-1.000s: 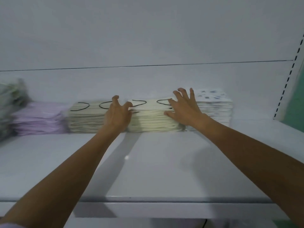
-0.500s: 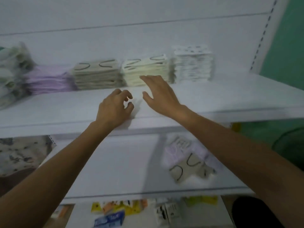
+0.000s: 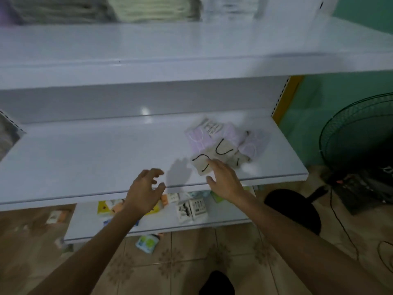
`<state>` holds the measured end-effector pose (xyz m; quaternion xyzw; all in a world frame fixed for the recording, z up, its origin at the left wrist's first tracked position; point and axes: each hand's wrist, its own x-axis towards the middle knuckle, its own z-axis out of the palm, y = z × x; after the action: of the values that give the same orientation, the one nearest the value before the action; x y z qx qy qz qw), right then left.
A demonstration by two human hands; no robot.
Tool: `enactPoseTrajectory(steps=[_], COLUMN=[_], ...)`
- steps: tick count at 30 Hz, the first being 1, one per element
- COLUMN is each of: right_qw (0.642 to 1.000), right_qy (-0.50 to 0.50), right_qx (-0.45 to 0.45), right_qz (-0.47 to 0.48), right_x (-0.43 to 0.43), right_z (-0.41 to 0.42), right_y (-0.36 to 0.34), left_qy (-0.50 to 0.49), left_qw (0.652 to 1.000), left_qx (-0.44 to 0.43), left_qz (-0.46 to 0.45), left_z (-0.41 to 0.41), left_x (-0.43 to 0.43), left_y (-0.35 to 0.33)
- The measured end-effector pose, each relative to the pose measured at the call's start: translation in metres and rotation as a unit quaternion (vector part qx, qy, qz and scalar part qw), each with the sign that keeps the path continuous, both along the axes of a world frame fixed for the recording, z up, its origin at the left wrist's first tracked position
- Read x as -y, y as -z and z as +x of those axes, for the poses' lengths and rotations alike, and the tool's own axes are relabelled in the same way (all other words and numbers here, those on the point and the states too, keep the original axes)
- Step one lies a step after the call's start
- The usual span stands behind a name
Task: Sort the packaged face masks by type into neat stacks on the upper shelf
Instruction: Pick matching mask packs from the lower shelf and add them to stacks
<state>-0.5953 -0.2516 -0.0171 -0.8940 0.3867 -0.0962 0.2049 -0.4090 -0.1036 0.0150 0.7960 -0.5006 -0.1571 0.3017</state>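
Note:
A loose heap of packaged masks lies on the middle shelf [image 3: 106,154] at the right: a beige pack with black ear loops [image 3: 209,155] in front, lilac packs [image 3: 198,138] behind and beside it. My right hand [image 3: 223,179] hovers over the shelf's front edge with straight fingers, its fingertips at the beige pack's near corner. My left hand [image 3: 144,192], fingers loosely curled, holds nothing in front of the shelf edge. Blurred mask stacks [image 3: 153,9] sit at the back of the upper shelf [image 3: 191,43].
A lower shelf [image 3: 191,211] carries several small boxes and packets. More packets lie on the tiled floor [image 3: 146,243]. At the right stand a floor fan [image 3: 359,133], a black stool [image 3: 293,207] and a dark box with cables [image 3: 361,192].
Both hands have left the stacks on the upper shelf and dropped to the middle shelf. The view has tilted downward. My right hand now reaches the loose beige pack.

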Motion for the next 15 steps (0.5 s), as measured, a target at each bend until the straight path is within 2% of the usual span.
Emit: enactPoseTrajectory(steps=[3,5,6,8,9,11,13,15], right_qw=[0.988,0.981,0.98,0.981,0.981,0.98,0.981,0.983], right_qy=[0.096,0.129,0.134,0.127,0.122,0.119,0.129,0.134], right_qx=[-0.084,-0.097,-0.095,-0.078,-0.065,-0.038,-0.034,-0.092], right_qz=[0.086,0.105,0.11,0.122,0.135,0.152,0.138,0.082], right_x=[0.039,0.066,0.08,0.105,0.115,0.128,0.137,0.143], right_z=[-0.015,-0.021,-0.022,-0.023,-0.024,-0.026,-0.028,-0.03], right_y=[0.035,0.05,0.055,0.065,0.067,0.071,0.074,0.076], left_qy=[-0.054,-0.14,-0.182,-0.25,-0.275,-0.312,-0.326,-0.332], left_qw=[0.991,0.966,0.943,0.872,0.842,0.821,0.829,0.841], left_qx=[-0.104,-0.199,-0.269,-0.418,-0.463,-0.476,-0.451,-0.421], left_qz=[0.07,0.089,0.076,0.039,0.028,0.039,0.052,0.064], left_z=[0.005,0.008,0.008,0.002,-0.001,-0.01,-0.015,-0.022], left_x=[0.021,0.04,0.05,0.072,0.083,0.102,0.121,0.14], left_y=[0.026,0.042,0.049,0.06,0.065,0.078,0.093,0.102])
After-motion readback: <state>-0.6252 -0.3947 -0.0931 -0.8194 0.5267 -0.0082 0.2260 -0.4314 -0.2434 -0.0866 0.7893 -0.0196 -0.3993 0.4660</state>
